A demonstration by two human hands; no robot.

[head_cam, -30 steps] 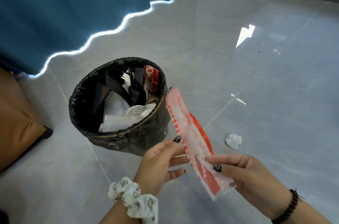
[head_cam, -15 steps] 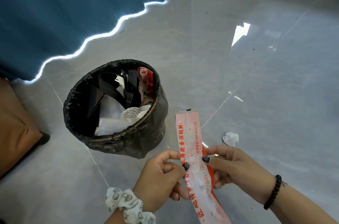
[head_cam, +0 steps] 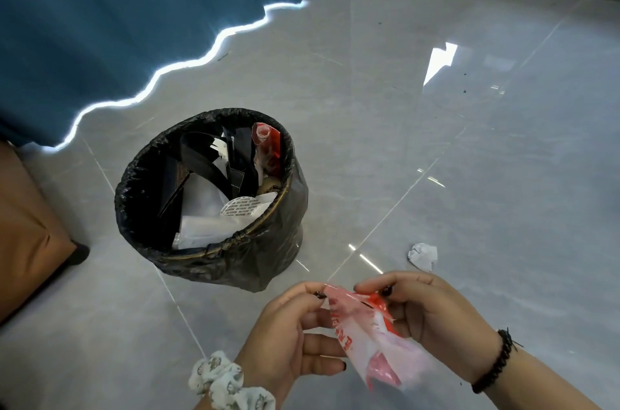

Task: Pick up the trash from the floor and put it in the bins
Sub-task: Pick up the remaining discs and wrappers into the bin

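Both hands are on the red-and-white plastic wrapper, held low in front of the body, just short of the bin. Left hand has its grip pinched on the wrapper's top left edge; right hand pinches the top right edge, thumb and forefinger on each.

Change: a second ago the wrapper was stretched out long and flat, tip near the bin rim; half a second ago it stood upright between the hands as a strip; now it is bunched and folded down into a short crumpled wad. Reads as compacting before the drop (a long strip would likely hang over the rim, since the bin is nearly full). So the step in hand looks like fold, then drop; the wrapper is not yet over the bin mouth.

Writing: red characters run down the wrapper's left side, too creased and blurred to read now. A round white seal inside the bin carries rows of small red print, not legible either. No brand readable anywhere.

Bin: black liner bag over a dark basket, holding white sheets, black straps and another red wrapper standing at the far rim.

Left to do: a crumpled white paper ball lies on the grey tile floor, right of the bin and just beyond the right hand.
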